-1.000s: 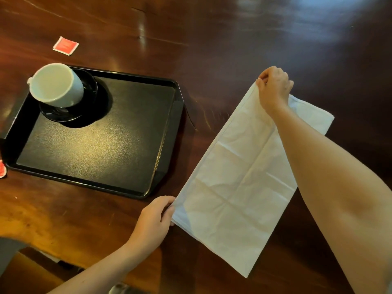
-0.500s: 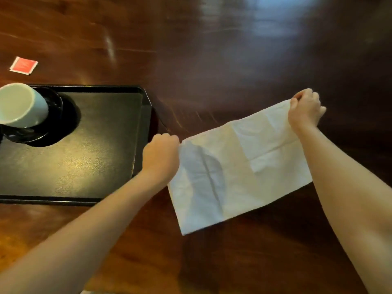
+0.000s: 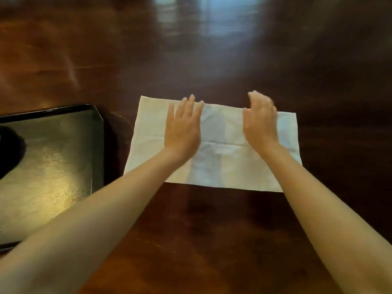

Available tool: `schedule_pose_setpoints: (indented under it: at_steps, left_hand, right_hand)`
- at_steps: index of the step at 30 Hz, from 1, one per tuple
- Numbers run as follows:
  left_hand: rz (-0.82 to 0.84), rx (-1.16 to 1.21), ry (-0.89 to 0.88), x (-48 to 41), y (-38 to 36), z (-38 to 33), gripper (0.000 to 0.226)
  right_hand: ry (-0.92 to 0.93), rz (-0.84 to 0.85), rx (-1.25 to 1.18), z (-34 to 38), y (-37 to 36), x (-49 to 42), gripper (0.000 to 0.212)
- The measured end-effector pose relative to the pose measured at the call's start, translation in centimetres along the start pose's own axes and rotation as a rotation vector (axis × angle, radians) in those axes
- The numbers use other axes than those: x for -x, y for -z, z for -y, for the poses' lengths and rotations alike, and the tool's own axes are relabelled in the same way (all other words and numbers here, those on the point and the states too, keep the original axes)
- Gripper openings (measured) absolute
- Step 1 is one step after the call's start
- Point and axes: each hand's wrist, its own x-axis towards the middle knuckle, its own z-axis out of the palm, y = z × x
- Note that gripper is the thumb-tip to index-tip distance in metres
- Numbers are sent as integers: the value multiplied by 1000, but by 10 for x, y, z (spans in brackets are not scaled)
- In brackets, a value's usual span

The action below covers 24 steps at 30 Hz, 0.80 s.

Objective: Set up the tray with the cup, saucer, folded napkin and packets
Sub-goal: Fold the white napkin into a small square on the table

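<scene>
A white napkin point(image 3: 220, 145) lies flat on the dark wooden table, folded into a wide rectangle with creases across it. My left hand point(image 3: 183, 126) rests palm down on its left half, fingers spread. Over its right half my right hand point(image 3: 259, 122) is open and blurred, at or just above the cloth. The black tray point(image 3: 55, 158) sits to the left, apart from the napkin. Only a dark edge of the saucer point(image 3: 8, 149) shows at the frame's left border. The cup and the packets are out of view.
The glossy wooden table point(image 3: 212, 49) stretches beyond the napkin with window glare on it. Bare table also lies in front of the napkin, between my forearms.
The napkin went from held up by two corners to lying flat on the table. Both hands let go of the corners and moved onto its top. The view shifted right.
</scene>
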Motion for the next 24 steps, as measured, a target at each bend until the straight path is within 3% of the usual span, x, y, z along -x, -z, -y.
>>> schedule_pose_setpoints:
  at_steps: [2, 4, 8, 13, 20, 22, 24]
  left_hand:
    - [111, 15, -5, 15, -20, -10, 48]
    - [137, -16, 49, 18, -31, 6, 56]
    - [102, -37, 89, 18, -33, 27, 63]
    - [91, 15, 235, 14, -25, 53, 61]
    - [90, -57, 311, 15, -15, 67, 60]
    - [65, -72, 189, 20, -19, 24, 58]
    - [28, -24, -69, 32, -31, -41, 57]
  right_hand:
    - [230, 180, -37, 39, -21, 19, 51]
    - [229, 319, 12, 57, -36, 32, 52]
    - [115, 284, 123, 42, -37, 33, 57]
    - [-88, 255, 193, -40, -6, 32, 58]
    - [-89, 264, 227, -61, 2, 31, 62]
    - [-86, 264, 231, -61, 1, 31, 62]
    - [-78, 262, 233, -60, 1, 30, 62]
